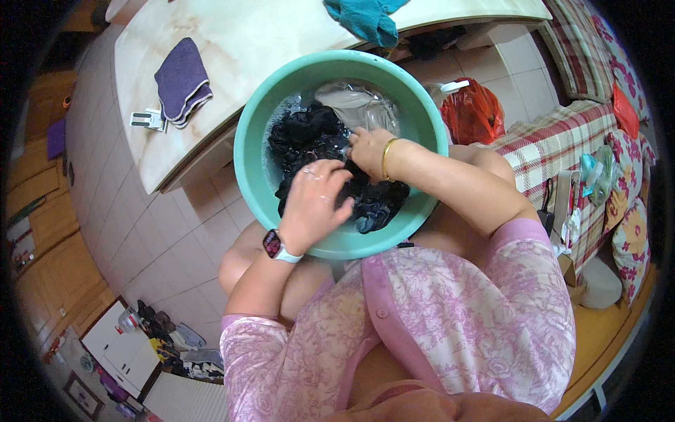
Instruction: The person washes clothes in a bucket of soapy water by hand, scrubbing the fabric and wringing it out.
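A green plastic basin [247, 174] rests on my lap, with water and wet laundry in it. Black wet cloth [300, 132] fills its left and middle, and a light grey cloth [358, 105] lies in the water at the far side. My left hand [315, 203], wearing a smartwatch [272, 244] with a white band, hovers over the black cloth, thumb apart from the fingers. Beside the grey cloth, my right hand [372, 153] has its curled fingertips at the black cloth; whether they grip it is unclear. A gold bracelet [387, 158] circles that wrist. Near me sits a dark bluish cloth bundle [374, 219].
Beyond the basin stands a marble-patterned table [237, 47], bearing a folded purple towel [182, 79], a small white item [148, 120] and a teal cloth [369, 21] over its edge. To the right are a red plastic bag [472, 111] and a plaid-covered sofa [553, 140].
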Available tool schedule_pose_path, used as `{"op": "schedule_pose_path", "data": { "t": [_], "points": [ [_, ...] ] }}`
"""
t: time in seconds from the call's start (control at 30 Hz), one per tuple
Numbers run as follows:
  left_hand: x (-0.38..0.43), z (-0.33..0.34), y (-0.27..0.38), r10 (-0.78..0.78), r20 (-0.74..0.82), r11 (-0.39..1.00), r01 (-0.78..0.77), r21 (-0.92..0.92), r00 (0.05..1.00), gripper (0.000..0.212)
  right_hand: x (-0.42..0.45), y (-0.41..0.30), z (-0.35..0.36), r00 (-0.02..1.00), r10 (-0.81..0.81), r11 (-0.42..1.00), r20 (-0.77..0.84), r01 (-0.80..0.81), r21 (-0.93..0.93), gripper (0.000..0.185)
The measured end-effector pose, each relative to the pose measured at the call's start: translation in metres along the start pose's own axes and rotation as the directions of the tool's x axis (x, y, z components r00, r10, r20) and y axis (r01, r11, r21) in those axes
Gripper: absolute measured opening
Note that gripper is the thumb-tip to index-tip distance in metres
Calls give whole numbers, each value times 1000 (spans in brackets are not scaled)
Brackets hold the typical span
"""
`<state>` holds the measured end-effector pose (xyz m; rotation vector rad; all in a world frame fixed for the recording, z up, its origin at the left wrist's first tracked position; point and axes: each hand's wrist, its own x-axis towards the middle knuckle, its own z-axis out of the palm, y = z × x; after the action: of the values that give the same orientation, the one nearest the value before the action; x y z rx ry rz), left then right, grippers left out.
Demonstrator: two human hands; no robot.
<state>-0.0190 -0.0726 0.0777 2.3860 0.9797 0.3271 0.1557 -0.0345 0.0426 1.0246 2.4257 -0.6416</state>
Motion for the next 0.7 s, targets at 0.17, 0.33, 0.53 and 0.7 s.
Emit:
{"op": "schedule_pose_path", "data": {
  "t": [0.17,0.33,0.53,0.7],
  "points": [
    [2,40,-16,65,171,974,-100,203,983,44,28,2,23,989,145,987,29,-143,-77,29],
    [18,48,-34,40,124,975,-66,211,991,34,39,28,17,961,260,966,-98,-259,21,22],
    [17,21,-39,-84,7,995,84,52,996,16,18,51,-5,937,341,938,-74,-334,92,19],
    [9,-10,-32,-145,62,988,142,53,987,12,7,56,-24,930,356,935,-95,-352,50,21]
  ]
}}
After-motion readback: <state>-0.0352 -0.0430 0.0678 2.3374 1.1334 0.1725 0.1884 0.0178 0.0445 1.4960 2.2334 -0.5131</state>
